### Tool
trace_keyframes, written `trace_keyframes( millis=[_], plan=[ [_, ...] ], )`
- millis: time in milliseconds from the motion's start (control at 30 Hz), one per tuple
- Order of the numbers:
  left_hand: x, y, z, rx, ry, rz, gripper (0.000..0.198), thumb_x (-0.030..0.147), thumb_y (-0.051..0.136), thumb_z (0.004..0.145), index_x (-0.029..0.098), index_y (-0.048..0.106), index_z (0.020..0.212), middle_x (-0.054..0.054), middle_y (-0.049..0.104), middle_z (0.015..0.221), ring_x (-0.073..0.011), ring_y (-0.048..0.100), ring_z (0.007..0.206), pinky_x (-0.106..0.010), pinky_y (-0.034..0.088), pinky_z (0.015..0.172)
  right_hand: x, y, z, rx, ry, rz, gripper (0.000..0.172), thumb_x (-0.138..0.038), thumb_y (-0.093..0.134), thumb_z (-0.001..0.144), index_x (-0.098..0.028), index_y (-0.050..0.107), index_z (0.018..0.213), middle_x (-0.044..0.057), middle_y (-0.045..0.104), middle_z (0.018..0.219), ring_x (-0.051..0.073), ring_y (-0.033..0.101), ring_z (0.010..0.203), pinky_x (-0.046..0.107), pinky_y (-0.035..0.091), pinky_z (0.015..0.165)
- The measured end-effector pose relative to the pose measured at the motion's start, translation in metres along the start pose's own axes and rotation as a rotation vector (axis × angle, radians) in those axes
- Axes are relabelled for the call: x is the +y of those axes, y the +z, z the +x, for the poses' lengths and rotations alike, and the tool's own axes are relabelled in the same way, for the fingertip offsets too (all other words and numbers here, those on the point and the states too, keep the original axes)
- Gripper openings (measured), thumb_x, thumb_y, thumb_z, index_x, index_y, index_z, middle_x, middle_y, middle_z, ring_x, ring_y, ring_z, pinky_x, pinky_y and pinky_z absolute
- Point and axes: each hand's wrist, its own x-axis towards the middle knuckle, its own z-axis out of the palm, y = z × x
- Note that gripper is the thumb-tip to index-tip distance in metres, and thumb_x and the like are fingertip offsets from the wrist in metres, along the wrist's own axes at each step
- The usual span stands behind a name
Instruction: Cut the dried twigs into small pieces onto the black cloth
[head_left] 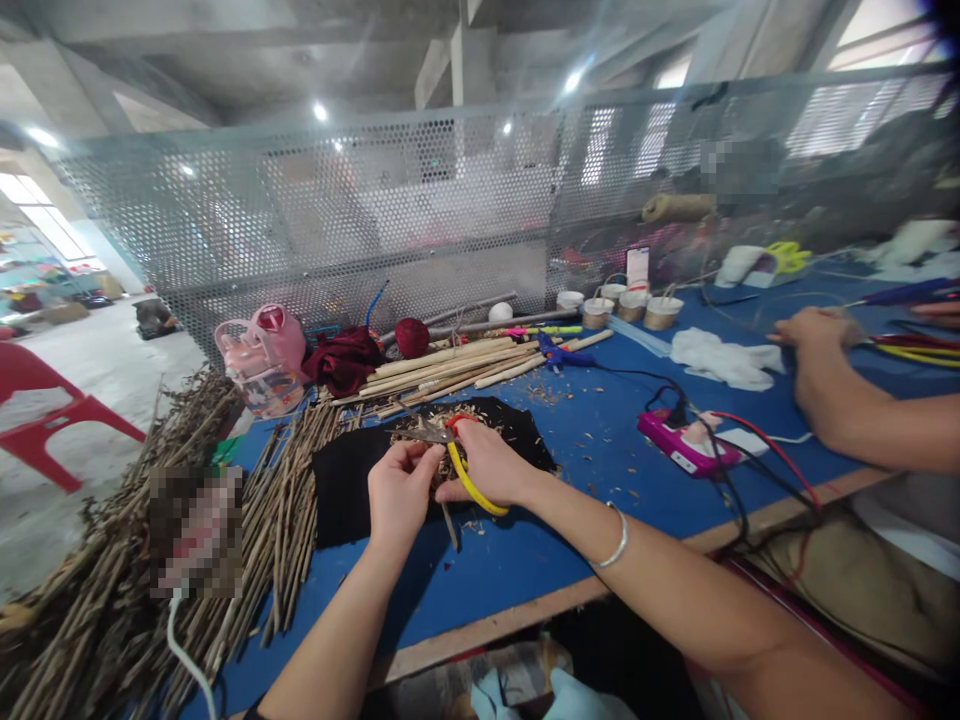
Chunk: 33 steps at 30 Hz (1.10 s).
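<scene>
My left hand [401,490] is closed, thumb and fingers pinched on a thin twig [450,527] whose lower end sticks out below my fingers. The pinched part of it is hidden. Wrapped around the yellow and red handles of a pair of scissors [471,487], my right hand [491,465] is closed too. The metal blades point left, just above my left fingertips. Under both hands lies a black cloth [341,490] strewn with pale wood shavings [480,408]. A heap of cut twigs [289,540] lies to the left of the cloth.
Pale sticks [442,365] lie behind the cloth, near a blue glue gun [566,355]. A purple power strip [686,445] with cables sits on the right. A co-worker's arm [840,400] rests there. Leafy branches [112,540] hang over the left edge. A pink jug [262,360] stands behind.
</scene>
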Motion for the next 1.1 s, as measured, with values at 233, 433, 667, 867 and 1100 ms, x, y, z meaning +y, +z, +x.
trace_keyframes(
  millis=[233,433,667,867,1100],
  plan=[
    [0.0,0.0,0.0,0.01,0.032,0.085,0.027,0.041,0.062,0.069,0.014,0.062,0.071,-0.001,0.06,0.06,-0.0099,0.05,0.053,-0.02,0.039,0.05,-0.001,0.007,-0.002,-0.043,0.037,0.109,0.058,-0.062,0.063,0.06,-0.017,0.042,0.089,0.005,0.056,0.082,0.017,0.053,0.07,0.025,0.034,0.057],
    [0.0,-0.001,0.0,0.039,0.058,0.12,0.027,0.042,0.061,0.07,0.015,0.058,0.066,0.002,0.055,0.055,-0.0081,0.046,0.049,-0.018,0.034,0.046,-0.001,0.011,-0.003,-0.047,0.115,0.162,0.046,-0.059,0.061,0.066,-0.019,0.045,0.082,-0.001,0.054,0.066,0.011,0.045,0.055,0.023,0.026,0.051],
    [0.004,-0.001,-0.003,0.024,0.042,0.098,0.025,0.039,0.063,0.069,0.015,0.057,0.065,0.003,0.054,0.054,-0.0071,0.044,0.047,-0.017,0.034,0.045,0.004,0.011,-0.002,-0.09,0.056,0.405,0.039,-0.049,0.065,0.066,-0.019,0.041,0.074,-0.005,0.049,0.062,0.008,0.042,0.054,0.019,0.028,0.049],
    [0.005,0.0,-0.002,0.02,0.016,0.016,0.026,0.039,0.065,0.067,0.015,0.057,0.065,0.003,0.053,0.053,-0.0064,0.043,0.046,-0.017,0.034,0.044,0.007,0.016,-0.001,-0.112,0.062,0.575,0.036,-0.043,0.065,0.067,-0.019,0.039,0.073,-0.005,0.047,0.063,0.008,0.043,0.056,0.018,0.032,0.049],
    [0.003,-0.004,0.0,-0.187,-0.061,-0.145,0.032,0.044,0.058,0.073,0.015,0.063,0.085,-0.001,0.061,0.067,-0.0096,0.051,0.053,-0.019,0.041,0.049,0.011,0.012,0.002,-0.088,0.033,0.579,0.034,-0.045,0.063,0.069,-0.017,0.045,0.077,-0.005,0.046,0.064,0.008,0.04,0.057,0.019,0.032,0.051]
  ],
)
